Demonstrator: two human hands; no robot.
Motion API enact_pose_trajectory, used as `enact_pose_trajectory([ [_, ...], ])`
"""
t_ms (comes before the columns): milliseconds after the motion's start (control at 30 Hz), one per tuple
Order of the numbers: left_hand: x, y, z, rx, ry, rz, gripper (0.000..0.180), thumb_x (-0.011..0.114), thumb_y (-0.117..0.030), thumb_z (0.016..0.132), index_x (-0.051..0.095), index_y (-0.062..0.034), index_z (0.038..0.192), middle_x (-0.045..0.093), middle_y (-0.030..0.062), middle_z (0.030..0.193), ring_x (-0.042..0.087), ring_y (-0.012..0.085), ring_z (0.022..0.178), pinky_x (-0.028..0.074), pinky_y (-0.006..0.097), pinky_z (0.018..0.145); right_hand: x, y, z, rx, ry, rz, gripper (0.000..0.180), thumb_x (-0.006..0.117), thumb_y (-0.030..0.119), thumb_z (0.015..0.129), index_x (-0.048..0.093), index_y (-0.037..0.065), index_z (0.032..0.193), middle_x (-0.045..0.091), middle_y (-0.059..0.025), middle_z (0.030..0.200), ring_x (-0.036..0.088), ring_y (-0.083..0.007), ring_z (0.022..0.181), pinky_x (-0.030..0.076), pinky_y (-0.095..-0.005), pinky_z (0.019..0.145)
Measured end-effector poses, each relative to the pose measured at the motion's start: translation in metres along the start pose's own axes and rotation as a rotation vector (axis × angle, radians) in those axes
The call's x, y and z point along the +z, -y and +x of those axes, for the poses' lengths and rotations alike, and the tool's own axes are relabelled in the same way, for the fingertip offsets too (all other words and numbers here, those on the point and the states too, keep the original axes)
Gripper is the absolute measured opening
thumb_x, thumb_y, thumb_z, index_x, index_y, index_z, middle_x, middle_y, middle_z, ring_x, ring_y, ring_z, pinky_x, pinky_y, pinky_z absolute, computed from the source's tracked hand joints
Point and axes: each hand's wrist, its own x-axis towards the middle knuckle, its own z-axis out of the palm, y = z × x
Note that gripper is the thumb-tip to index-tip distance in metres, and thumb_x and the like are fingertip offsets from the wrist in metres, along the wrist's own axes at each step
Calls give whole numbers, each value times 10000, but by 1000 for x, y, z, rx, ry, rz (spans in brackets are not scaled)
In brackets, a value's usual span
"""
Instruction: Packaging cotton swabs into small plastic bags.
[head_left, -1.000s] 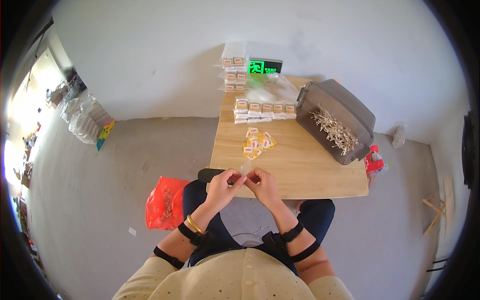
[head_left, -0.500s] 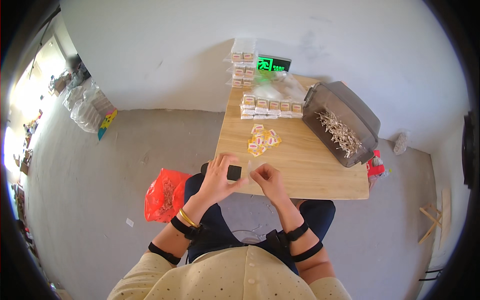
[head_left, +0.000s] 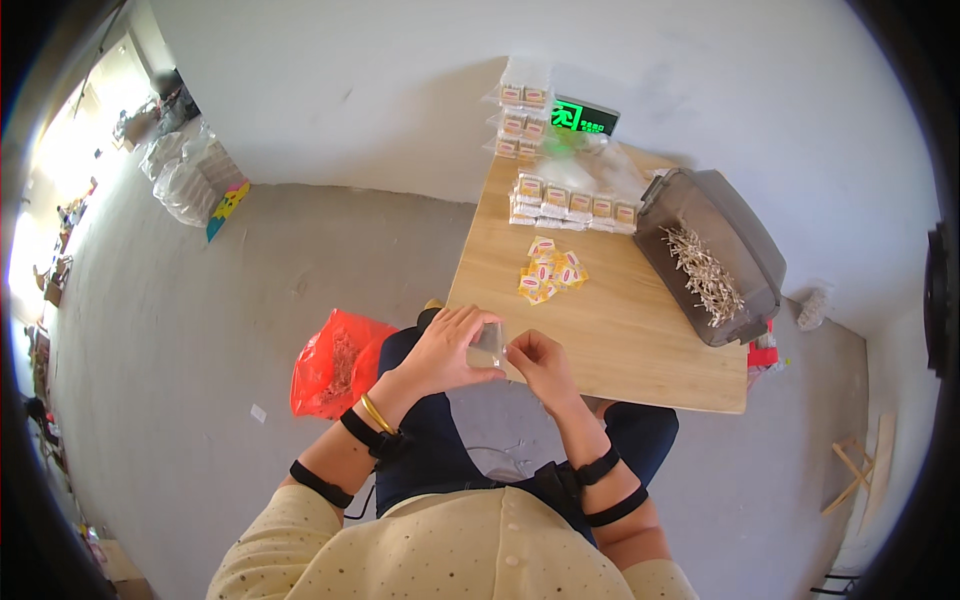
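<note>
Over the near left corner of the table, my left hand (head_left: pixel 447 350) holds a small clear plastic box (head_left: pixel 487 342) between its thumb and curled fingers. My right hand (head_left: pixel 543 366) is closed in a pinch at the right edge of that box. The box is see-through, and its inside is too small to make out. Beyond my hands lies a loose pile of small yellow-and-white printed cards (head_left: pixel 551 272) on the wooden table (head_left: pixel 620 345).
Rows of labelled square packs (head_left: pixel 574 205) sit further back, beside a taller bagged stack (head_left: pixel 520 120) and a lit green sign (head_left: pixel 583 115). A grey bin (head_left: pixel 735 235) of thin pale sticks (head_left: pixel 703 277) stands right. A red bag (head_left: pixel 335 365) rests on the floor left.
My left hand has closed in on the clear plastic piece beside my right hand and now holds it. The view has shifted, so the table appears further right.
</note>
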Motion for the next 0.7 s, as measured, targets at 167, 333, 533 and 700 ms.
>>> enact_pose_trajectory([
  [167,-5,24,-12,-5,-27,25,552,861,-272,720,607,-137,1193,582,34,963,591,236,962,425,400,907,15,-13,7,21,23,-70,154,694,151,968,669,-1,970,644,7,827,574,-60,776,469,-228,708],
  [333,-28,101,-43,-151,-7,254,539,843,-308,730,636,-147,1201,621,49,1094,558,265,1112,385,425,970,6,-29,7,134,18,66,246,628,236,1025,684,0,1065,666,-26,901,608,-101,833,509,-261,801],
  [533,-23,184,-63,-325,225,358,622,859,-332,728,631,-138,1274,595,96,1277,496,325,1269,346,466,1094,-8,-58,6,234,79,16,252,605,239,1037,686,2,1057,680,-35,936,610,-105,862,508,-268,810],
  [700,-2,213,-53,-288,252,312,638,857,-373,727,634,-175,1291,604,70,1238,506,296,1267,342,451,1089,-17,-64,4,261,57,31,243,600,232,1039,687,6,1046,683,-34,944,609,-101,869,510,-268,811],
])
